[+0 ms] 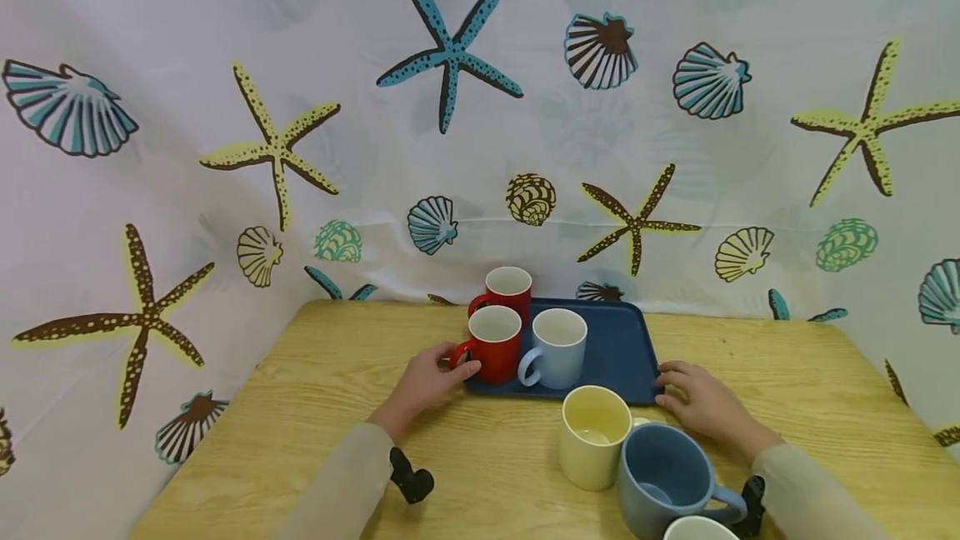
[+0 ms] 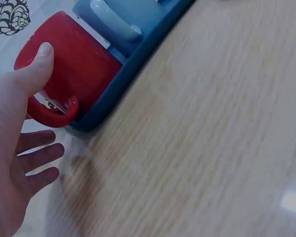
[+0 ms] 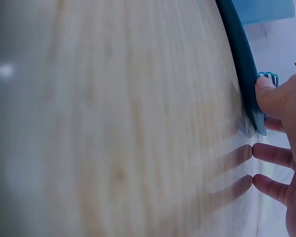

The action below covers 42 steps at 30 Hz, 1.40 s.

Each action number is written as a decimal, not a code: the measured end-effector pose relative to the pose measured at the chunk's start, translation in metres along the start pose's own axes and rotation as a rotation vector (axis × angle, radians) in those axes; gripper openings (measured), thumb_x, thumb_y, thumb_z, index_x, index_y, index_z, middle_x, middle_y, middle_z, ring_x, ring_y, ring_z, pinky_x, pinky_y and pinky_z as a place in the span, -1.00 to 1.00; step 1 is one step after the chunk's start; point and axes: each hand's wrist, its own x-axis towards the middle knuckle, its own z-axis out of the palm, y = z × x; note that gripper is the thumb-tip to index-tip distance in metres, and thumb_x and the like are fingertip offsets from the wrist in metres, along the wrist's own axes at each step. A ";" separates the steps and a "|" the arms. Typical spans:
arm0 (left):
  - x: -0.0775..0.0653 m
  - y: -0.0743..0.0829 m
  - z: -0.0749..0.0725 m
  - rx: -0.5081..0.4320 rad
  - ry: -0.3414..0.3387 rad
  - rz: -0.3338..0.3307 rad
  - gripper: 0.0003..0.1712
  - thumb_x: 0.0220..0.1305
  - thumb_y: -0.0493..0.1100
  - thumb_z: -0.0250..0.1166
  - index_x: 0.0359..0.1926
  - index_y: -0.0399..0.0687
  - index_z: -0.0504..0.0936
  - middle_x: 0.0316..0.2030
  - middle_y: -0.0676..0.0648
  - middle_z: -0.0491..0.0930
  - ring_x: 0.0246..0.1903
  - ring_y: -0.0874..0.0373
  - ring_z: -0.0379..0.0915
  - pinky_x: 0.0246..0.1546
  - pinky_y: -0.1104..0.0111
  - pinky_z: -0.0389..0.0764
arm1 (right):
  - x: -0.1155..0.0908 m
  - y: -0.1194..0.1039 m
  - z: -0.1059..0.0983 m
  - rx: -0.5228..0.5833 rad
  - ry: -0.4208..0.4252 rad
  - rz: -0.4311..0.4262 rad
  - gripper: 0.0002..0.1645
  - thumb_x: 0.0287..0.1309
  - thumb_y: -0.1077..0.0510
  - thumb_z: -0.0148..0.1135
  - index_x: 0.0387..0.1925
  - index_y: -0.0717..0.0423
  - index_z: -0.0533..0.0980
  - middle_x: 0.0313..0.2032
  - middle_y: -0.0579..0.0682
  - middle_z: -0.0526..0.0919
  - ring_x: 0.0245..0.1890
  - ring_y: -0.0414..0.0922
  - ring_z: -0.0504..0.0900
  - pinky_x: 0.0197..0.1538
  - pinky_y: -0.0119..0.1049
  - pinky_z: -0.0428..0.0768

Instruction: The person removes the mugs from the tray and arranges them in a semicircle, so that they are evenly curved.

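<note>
My left hand is at the handle of the front red mug. Its thumb lies against the mug beside the handle, the index finger is mostly hidden behind it, and the other fingers extend below. That mug stands upright at the left front of a dark blue tray. Beside it on the tray is a light blue mug, with a second red mug behind. At the tray's right front corner, my right hand touches the edge with thumb and fingertips, lower fingers spread near the tabletop.
In front of the tray, a pale yellow mug and a larger grey-blue mug stand on the wooden table. A white-rimmed mug is cut off by the bottom edge. Sea-patterned cloth hangs behind the table.
</note>
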 end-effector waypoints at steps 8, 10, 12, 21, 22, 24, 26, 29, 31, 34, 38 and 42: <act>-0.001 0.012 0.001 -0.053 -0.020 -0.057 -0.32 0.09 0.29 0.25 0.02 -0.14 0.51 -0.13 -0.07 0.55 -0.14 0.05 0.42 -0.12 0.20 0.51 | -0.001 -0.001 -0.001 -0.020 0.005 -0.013 -0.78 0.15 0.10 0.23 -0.15 0.05 0.58 0.10 0.17 0.46 0.10 0.20 0.40 0.10 0.17 0.35; -0.002 0.016 -0.001 -0.080 -0.010 -0.074 -0.38 0.13 0.25 0.25 -0.02 -0.14 0.52 -0.17 -0.09 0.56 -0.17 0.03 0.44 -0.15 0.21 0.52 | -0.001 -0.001 0.000 -0.026 0.004 -0.023 -0.78 0.16 0.09 0.23 -0.15 0.04 0.58 0.10 0.17 0.46 0.10 0.20 0.40 0.10 0.17 0.35; -0.002 0.019 -0.004 -0.142 -0.020 -0.096 -0.45 0.17 0.20 0.23 -0.07 -0.16 0.52 -0.20 -0.14 0.56 -0.21 0.01 0.47 -0.18 0.19 0.53 | 0.000 0.000 0.001 -0.026 0.005 -0.029 -0.78 0.16 0.09 0.23 -0.16 0.04 0.57 0.10 0.17 0.46 0.10 0.20 0.41 0.10 0.17 0.35; 0.003 0.019 -0.016 -0.283 -0.124 -0.270 -0.49 0.27 0.22 0.11 -0.19 -0.18 0.44 -0.30 -0.17 0.54 -0.33 -0.06 0.51 -0.33 0.21 0.57 | 0.003 0.003 0.003 -0.031 0.011 -0.035 -0.79 0.16 0.09 0.23 -0.16 0.04 0.57 0.10 0.17 0.46 0.09 0.19 0.42 0.09 0.16 0.36; 0.002 0.019 -0.017 -0.289 -0.145 -0.288 -0.46 0.25 0.25 0.10 -0.18 -0.18 0.43 -0.30 -0.18 0.55 -0.35 -0.06 0.52 -0.36 0.22 0.58 | 0.003 0.003 0.003 -0.032 0.008 -0.031 -0.79 0.16 0.10 0.23 -0.16 0.03 0.57 0.10 0.17 0.46 0.09 0.19 0.42 0.10 0.16 0.36; 0.001 0.019 -0.018 -0.285 -0.182 -0.312 -0.38 0.22 0.32 0.07 -0.11 -0.17 0.41 -0.29 -0.22 0.57 -0.36 -0.05 0.54 -0.39 0.23 0.59 | 0.003 0.003 0.004 -0.035 0.004 -0.021 -0.80 0.16 0.09 0.23 -0.16 0.02 0.57 0.10 0.16 0.46 0.09 0.18 0.42 0.10 0.15 0.37; 0.000 0.018 -0.018 -0.299 -0.208 -0.327 -0.34 0.22 0.34 0.06 -0.04 -0.17 0.39 -0.28 -0.23 0.58 -0.37 -0.04 0.53 -0.40 0.25 0.59 | 0.003 0.004 0.004 -0.033 -0.001 -0.016 -0.80 0.16 0.09 0.23 -0.16 0.00 0.57 0.11 0.16 0.46 0.10 0.18 0.42 0.10 0.15 0.37; -0.002 0.017 -0.018 -0.325 -0.219 -0.335 -0.32 0.23 0.33 0.05 0.02 -0.18 0.39 -0.28 -0.23 0.58 -0.38 -0.02 0.53 -0.40 0.27 0.58 | 0.002 0.005 0.005 -0.032 -0.004 -0.014 -0.80 0.17 0.08 0.23 -0.16 -0.01 0.57 0.11 0.15 0.46 0.10 0.18 0.41 0.10 0.14 0.37; -0.002 0.017 -0.017 -0.323 -0.223 -0.334 -0.32 0.23 0.33 0.04 0.00 -0.19 0.41 -0.28 -0.21 0.57 -0.40 0.00 0.52 -0.41 0.29 0.58 | 0.001 0.005 0.005 -0.027 0.000 -0.013 -0.81 0.16 0.09 0.23 -0.17 -0.01 0.57 0.11 0.15 0.46 0.10 0.18 0.41 0.10 0.15 0.37; -0.002 0.018 -0.015 -0.323 -0.227 -0.328 -0.36 0.25 0.34 0.01 -0.13 -0.19 0.45 -0.31 -0.19 0.56 -0.43 0.01 0.50 -0.44 0.30 0.57 | -0.001 0.005 0.005 -0.019 0.005 -0.007 -0.80 0.16 0.10 0.23 -0.16 0.00 0.58 0.11 0.15 0.46 0.10 0.18 0.41 0.10 0.15 0.36; -0.003 0.019 -0.012 -0.365 -0.225 -0.313 -0.43 0.30 0.28 -0.01 -0.29 -0.20 0.43 -0.35 -0.20 0.52 -0.46 0.01 0.46 -0.44 0.26 0.60 | -0.001 0.004 0.005 -0.005 0.006 -0.008 -0.79 0.16 0.10 0.23 -0.15 0.01 0.58 0.11 0.16 0.46 0.11 0.19 0.40 0.11 0.16 0.35; -0.004 0.019 -0.009 -0.399 -0.217 -0.281 -0.43 0.33 0.25 -0.02 -0.28 -0.24 0.40 -0.35 -0.21 0.49 -0.46 0.01 0.43 -0.41 0.23 0.62 | -0.001 0.005 0.006 -0.004 0.015 -0.008 -0.80 0.16 0.09 0.23 -0.16 0.00 0.58 0.11 0.15 0.46 0.11 0.18 0.40 0.11 0.16 0.35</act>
